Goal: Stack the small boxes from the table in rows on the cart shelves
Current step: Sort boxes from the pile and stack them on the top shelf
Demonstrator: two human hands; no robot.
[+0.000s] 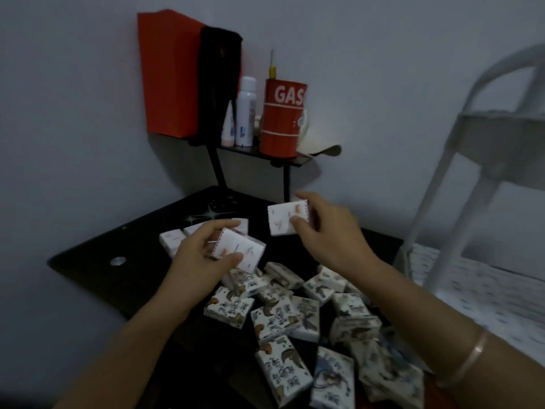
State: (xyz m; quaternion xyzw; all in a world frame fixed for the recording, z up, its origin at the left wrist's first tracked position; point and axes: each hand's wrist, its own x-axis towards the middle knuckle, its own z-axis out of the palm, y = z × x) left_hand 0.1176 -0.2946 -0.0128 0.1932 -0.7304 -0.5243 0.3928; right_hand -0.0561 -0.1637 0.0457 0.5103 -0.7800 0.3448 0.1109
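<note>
Two small boxes in hand at once, so twice the chance of a drop on the way to the cart (501,119) beside the table's right edge. Three likely ways to go wrong, as a judgement only:

- Losing the left box (244,249), tilted and held only near one end, if carried fast.
- Brushing the loose heap of boxes (277,317) at the table's near right corner with a forearm and knocking some off the edge.
- Setting a box down crooked on the lower shelf (486,293) in this dim light and spoiling a row.

Contents of that shelf too blurred to tell.

Left hand (194,252): curled, thumb under and fingers over its box, held above the middle of the table (97,261).

Right hand (330,234): curled too, thumb on the near face and fingers round the far side of the other box (281,222), held upright, higher and nearer the table's far edge.

Hands apart, neither touching the heap. A few more boxes (174,239) lying flat behind the left hand, toward the table's far left.
</note>
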